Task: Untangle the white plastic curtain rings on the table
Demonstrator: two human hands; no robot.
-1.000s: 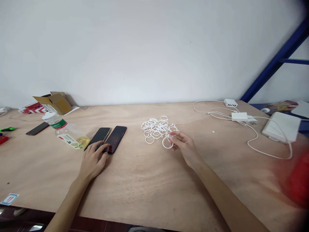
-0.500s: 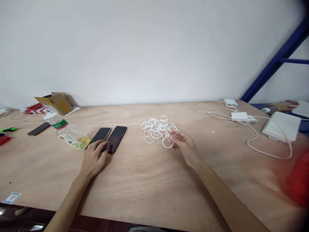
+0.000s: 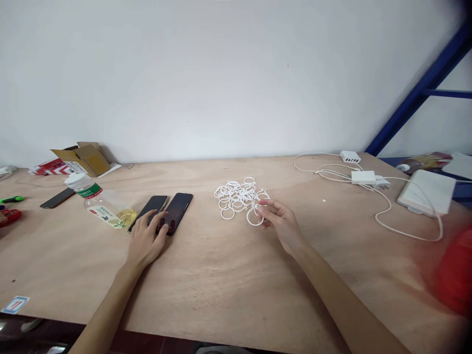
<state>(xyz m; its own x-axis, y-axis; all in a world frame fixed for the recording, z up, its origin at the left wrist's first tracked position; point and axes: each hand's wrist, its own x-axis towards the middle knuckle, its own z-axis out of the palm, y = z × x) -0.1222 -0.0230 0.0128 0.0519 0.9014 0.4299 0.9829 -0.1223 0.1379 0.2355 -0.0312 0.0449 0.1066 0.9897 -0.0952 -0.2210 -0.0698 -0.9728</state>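
A pile of white plastic curtain rings (image 3: 236, 195) with small eyelets lies on the wooden table. At the near right edge of the pile, my right hand (image 3: 279, 220) is closed, thumb and fingers pinching one white curtain ring (image 3: 254, 224) by its upper part. My left hand (image 3: 146, 238) lies open, its fingers spread over the lower ends of two dark phones. One phone (image 3: 157, 201) is at the left, and the other phone (image 3: 181, 204) is beside it at a slight tilt.
A tilted clear bottle (image 3: 98, 199) with yellow liquid stands left of the phones. Farther left are a third phone (image 3: 58, 197) and an open cardboard box (image 3: 90, 160). White chargers (image 3: 363, 177), looping cables and a white box (image 3: 427, 192) occupy the right. A red blurred shape (image 3: 457, 275) is at the right edge.
My view has shifted very slightly, moving the scene a little left. Both hands hold nearly the same positions, the right one still with the curtain ring. The red item at far left has shifted.
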